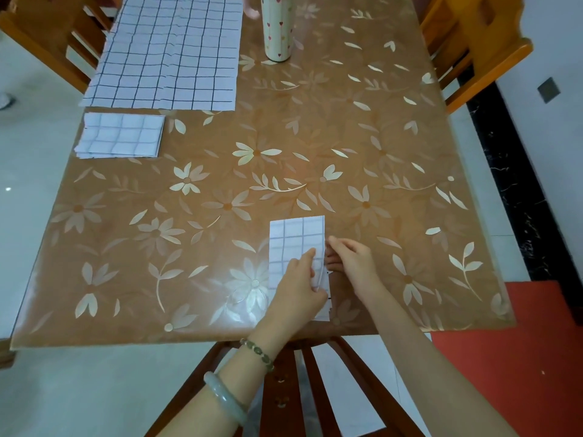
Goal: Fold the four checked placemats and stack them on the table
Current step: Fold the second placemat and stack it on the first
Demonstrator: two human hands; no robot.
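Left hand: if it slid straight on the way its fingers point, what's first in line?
The left hand lies on the folded placemat, fingers pointing up-right. It would likely meet the right hand's fingers first, at the placemat's right edge; depth is unclear.

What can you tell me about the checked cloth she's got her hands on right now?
The placemat being folded is white cloth with a thin dark grid, already folded to a narrow upright strip near the table's front edge. It lies mostly flat; its right edge is lifted and layered. The left hand presses on its lower part, and the right hand pinches that right edge.
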